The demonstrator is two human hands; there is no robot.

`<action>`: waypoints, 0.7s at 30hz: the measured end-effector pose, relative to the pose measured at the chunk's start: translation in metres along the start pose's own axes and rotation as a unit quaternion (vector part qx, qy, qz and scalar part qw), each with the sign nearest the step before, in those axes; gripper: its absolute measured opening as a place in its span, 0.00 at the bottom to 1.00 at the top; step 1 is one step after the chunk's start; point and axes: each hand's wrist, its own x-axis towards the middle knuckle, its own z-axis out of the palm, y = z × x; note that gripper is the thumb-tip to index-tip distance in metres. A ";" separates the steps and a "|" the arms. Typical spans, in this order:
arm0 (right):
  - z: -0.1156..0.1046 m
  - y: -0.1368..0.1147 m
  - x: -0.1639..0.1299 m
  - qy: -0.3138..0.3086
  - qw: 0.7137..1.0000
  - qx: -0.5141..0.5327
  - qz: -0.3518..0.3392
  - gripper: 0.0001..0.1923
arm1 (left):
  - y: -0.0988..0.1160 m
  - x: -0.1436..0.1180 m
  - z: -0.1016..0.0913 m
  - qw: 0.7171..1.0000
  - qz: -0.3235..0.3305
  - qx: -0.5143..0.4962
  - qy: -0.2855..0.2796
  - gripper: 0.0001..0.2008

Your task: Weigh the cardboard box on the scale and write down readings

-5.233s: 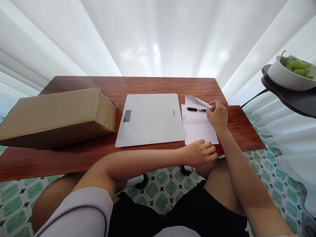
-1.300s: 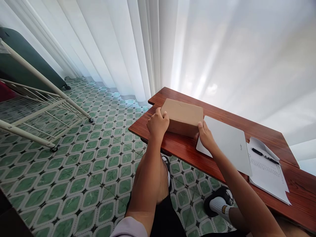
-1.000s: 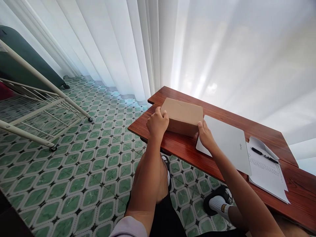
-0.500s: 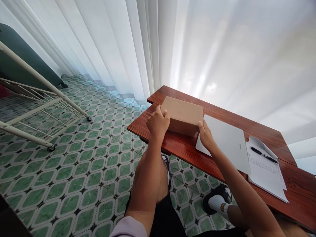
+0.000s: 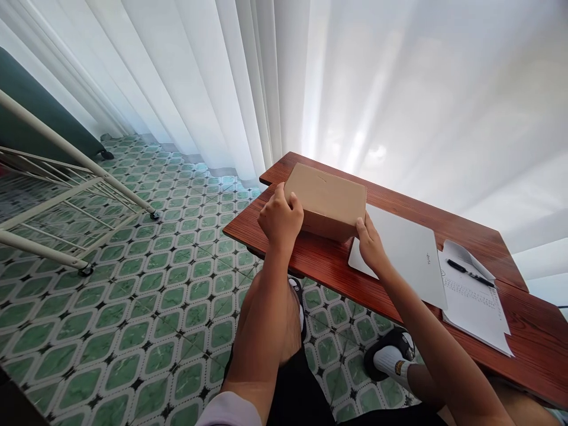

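A brown cardboard box (image 5: 328,192) is at the left part of the reddish wooden table (image 5: 248,219), its lid closed. My left hand (image 5: 281,216) grips its left end, thumb at the near top edge and the other fingers wrapped out of sight. On the opposite end, my right hand (image 5: 369,238) holds the near right corner with the fingers closed against the side. A silver laptop (image 5: 406,257), lid down, lies just right of the box, partly under my right hand. Whether the box's underside touches the table cannot be made out.
Right of the laptop lie sheets of handwritten paper (image 5: 477,319) with a black pen (image 5: 470,272) on top. White curtains (image 5: 377,89) hang behind the table. A white wheeled metal rack (image 5: 95,171) stands on the green tiled floor (image 5: 177,296) at left.
The box looks slightly higher and larger in view, its near edge tipped a little, with both hands still on it. The whole view has shifted slightly.
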 end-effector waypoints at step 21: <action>-0.042 0.008 -0.012 0.061 0.997 0.040 -0.009 0.32 | 0.028 -0.021 0.012 0.996 0.066 -0.051 0.041 0.26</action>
